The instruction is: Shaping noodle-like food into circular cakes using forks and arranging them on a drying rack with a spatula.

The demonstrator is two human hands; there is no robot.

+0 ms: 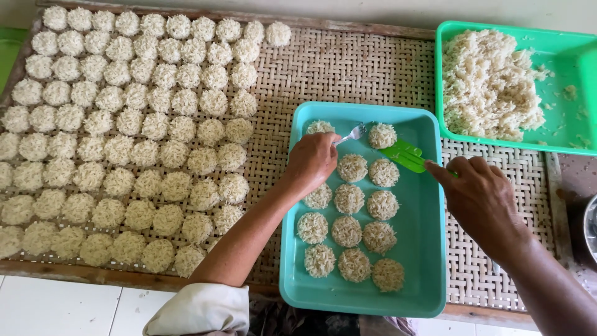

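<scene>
Nearest the wearer, the teal tray (429, 249) lies on the woven bamboo mat (348, 74) and serves as the landmark: three short columns of round, flat noodle patties (346, 231) fill its left and middle, with bare tray along its right side. Over the tray's upper left corner the left hand (311, 163) is clenched around a metal fork (352, 134), whose long axis runs left to right with the tines pointing right toward the newest patty (382, 135) at the tray's far edge. Just right of that patty the right hand (482, 196) grips a green mould (404, 155), its long axis slanting from the fingers up-left toward the patty. The step in hand looks like shaping or freeing a fresh patty; the next move probably calls for a gentle push with the fork so the round keeps its form. Left of the tray, rows of finished patties (124, 124) cover the mat. Beyond its far right corner sits a green tray (575, 56) holding a loose noodle heap (488, 84).
</scene>
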